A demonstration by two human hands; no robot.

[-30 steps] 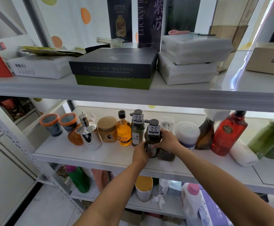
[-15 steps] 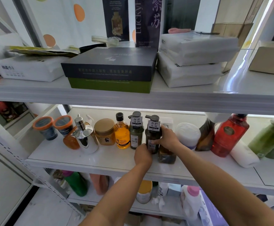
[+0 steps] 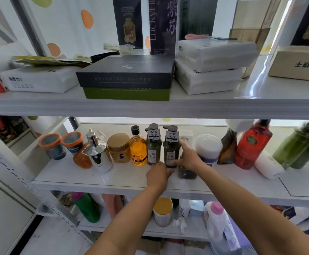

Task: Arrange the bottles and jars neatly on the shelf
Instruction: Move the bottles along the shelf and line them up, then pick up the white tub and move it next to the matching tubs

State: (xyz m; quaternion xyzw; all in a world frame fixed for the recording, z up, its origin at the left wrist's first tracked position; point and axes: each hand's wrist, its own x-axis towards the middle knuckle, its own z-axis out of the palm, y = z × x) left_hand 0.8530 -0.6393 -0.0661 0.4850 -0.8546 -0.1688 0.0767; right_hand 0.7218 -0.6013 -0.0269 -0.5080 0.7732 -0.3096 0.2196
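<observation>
Dark pump bottle (image 3: 170, 147) upright on mid shelf (image 3: 113, 178), just beside twin bottle (image 3: 153, 146). R hand (image 3: 188, 159) grips it, thumb in front; L hand (image 3: 159, 174) at its base, grip not discernible. Step: aligning w/ row. Next, prob.: release, then square dark jar (image 3: 186, 173) under R wrist.

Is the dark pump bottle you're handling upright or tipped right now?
Upright: the dark green pump bottle stands base-down on the white shelf, pump head on top, parallel to the matching bottle on its left.
</observation>
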